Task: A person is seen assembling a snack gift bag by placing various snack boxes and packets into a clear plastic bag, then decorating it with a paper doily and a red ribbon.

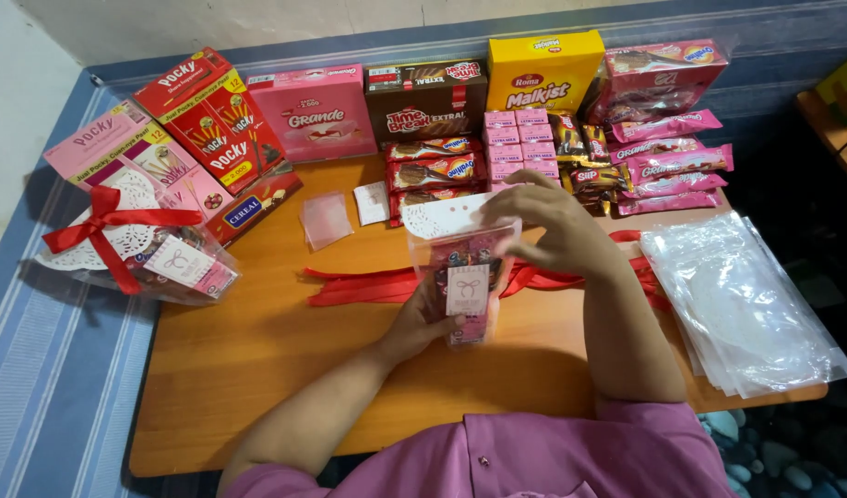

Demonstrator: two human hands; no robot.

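Over the middle of the wooden table (248, 360) I hold a clear plastic gift bag (465, 267) filled with pink snack packs, a small white tag on its front and a white doily at its top. My left hand (422, 318) grips the bag's lower part from the left. My right hand (557, 221) pinches the bag's top right edge. Red ribbons (359, 286) lie flat on the table beneath the bag.
A finished bag tied with a red bow (133, 244) lies at the left edge. Snack boxes (317, 111) and pink wrapped bars (668, 166) line the far side. A stack of clear bags (742, 304) sits at the right. Small white tags (371, 201) lie centre-back.
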